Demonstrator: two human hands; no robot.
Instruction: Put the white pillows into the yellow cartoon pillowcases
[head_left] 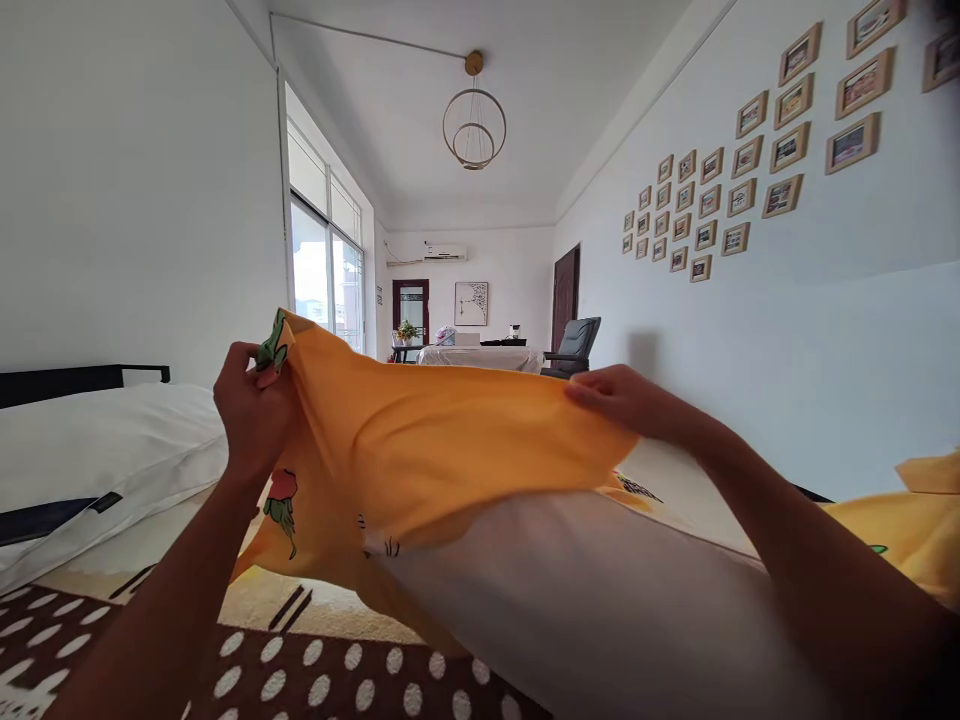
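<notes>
An orange pillowcase (450, 420) with a printed pattern of red and green plants is stretched between my hands. My left hand (255, 410) is closed around its upper left corner, where the cloth bunches up. At the upper right, my right hand (619, 398) pinches the cloth between thumb and fingers. A white pillow (570, 590) runs from the lower right up to the orange cloth, its far part covered by it. How far it reaches inside is hidden.
Below lies a brown, white-dotted and cream bed cover (330, 670). White bedding (112, 430) is at the left, and yellow fabric (900, 530) lies at the right. Farther off stand a covered table (480, 357) and an office chair (576, 345).
</notes>
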